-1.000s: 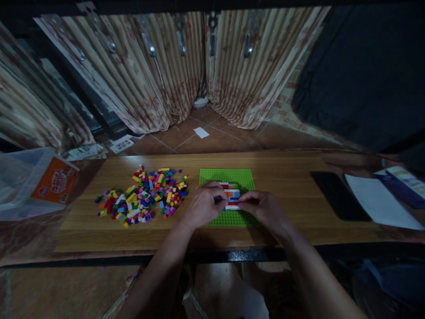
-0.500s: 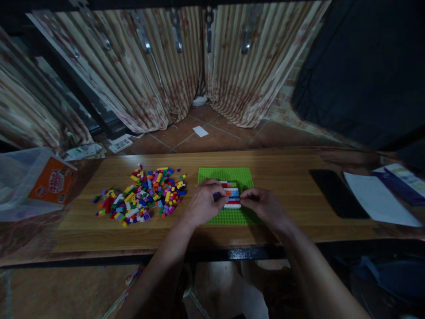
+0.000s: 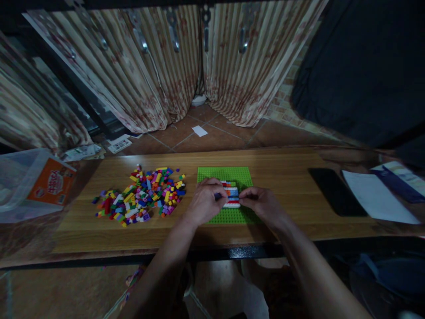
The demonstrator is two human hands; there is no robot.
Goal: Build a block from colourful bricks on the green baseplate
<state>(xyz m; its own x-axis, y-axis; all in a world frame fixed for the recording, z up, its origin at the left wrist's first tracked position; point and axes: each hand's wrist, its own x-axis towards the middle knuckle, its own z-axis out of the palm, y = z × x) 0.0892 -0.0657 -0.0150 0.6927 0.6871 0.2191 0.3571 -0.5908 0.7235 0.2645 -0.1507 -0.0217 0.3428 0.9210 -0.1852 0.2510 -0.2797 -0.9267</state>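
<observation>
A small build of toy building bricks point(image 3: 233, 191), in white, red, orange and blue rows, is on a green studded baseplate point(image 3: 241, 174). My left hand point(image 3: 208, 200) covers the build's left side, thumb and forefinger closed round a dark blue brick point(image 3: 217, 195). At the right end of the build, my right hand point(image 3: 260, 201) has its thumb and forefinger pinched together, touching the blue and red rows. Whatever sits between those right fingertips is hidden.
Left of the baseplate lies a loose heap of coloured bricks point(image 3: 142, 195) on the wooden table point(image 3: 282, 173). A clear plastic box point(image 3: 20, 177) with an orange label stands at far left. On the right are a black flat slab point(image 3: 335, 192) and white paper point(image 3: 378, 195).
Both hands stay at the build in nearly the same pose. The whole view has shifted very slightly.
</observation>
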